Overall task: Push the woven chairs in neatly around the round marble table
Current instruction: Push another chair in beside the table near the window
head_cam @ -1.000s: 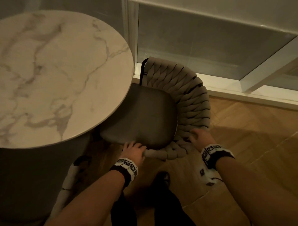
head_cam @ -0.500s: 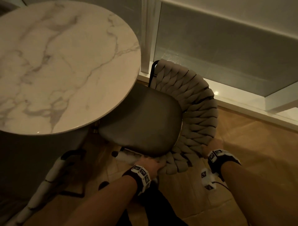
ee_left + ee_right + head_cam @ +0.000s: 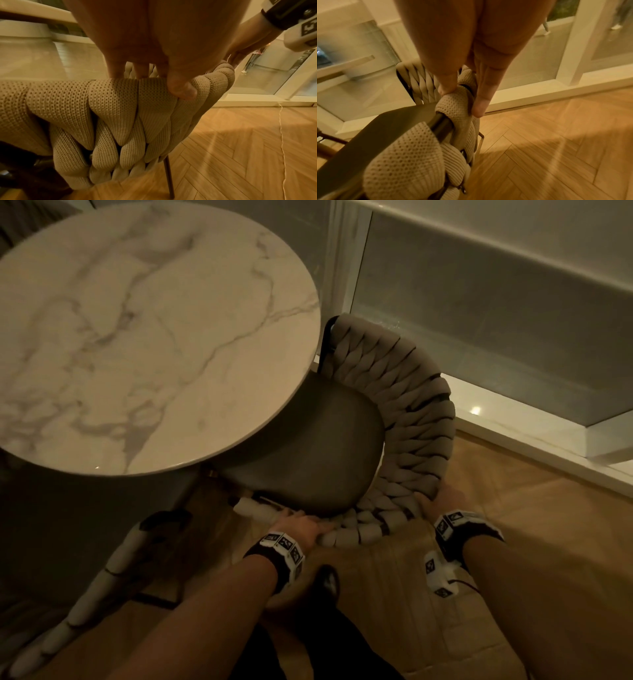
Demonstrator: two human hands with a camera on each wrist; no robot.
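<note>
The round marble table [image 3: 137, 337] fills the upper left of the head view. A woven chair [image 3: 414, 412] with a beige braided backrest stands at its right edge, and part of its dark seat [image 3: 318, 450] lies under the tabletop. My left hand [image 3: 301, 529] grips the near end of the backrest. In the left wrist view the left hand [image 3: 147, 73] has its fingers curled over the rim and its thumb [image 3: 181, 89] pressed on the outer side. My right hand [image 3: 440, 503] pinches the rim further right. The right wrist view shows the right hand [image 3: 462, 98] with its thumb inside and its fingers [image 3: 481, 102] outside.
A second woven chair [image 3: 99, 587] shows at the lower left, beside the table's base. A white window sill [image 3: 513, 419] and glazed wall run close behind the chair. Herringbone wood floor [image 3: 513, 525] lies to the right, with a thin cord [image 3: 281, 135] across it. My shoe [image 3: 327, 577] is below the chair.
The chair has slid toward the table, so more of its seat now sits under the top. Both hands have stayed on the backrest and moved with it.
</note>
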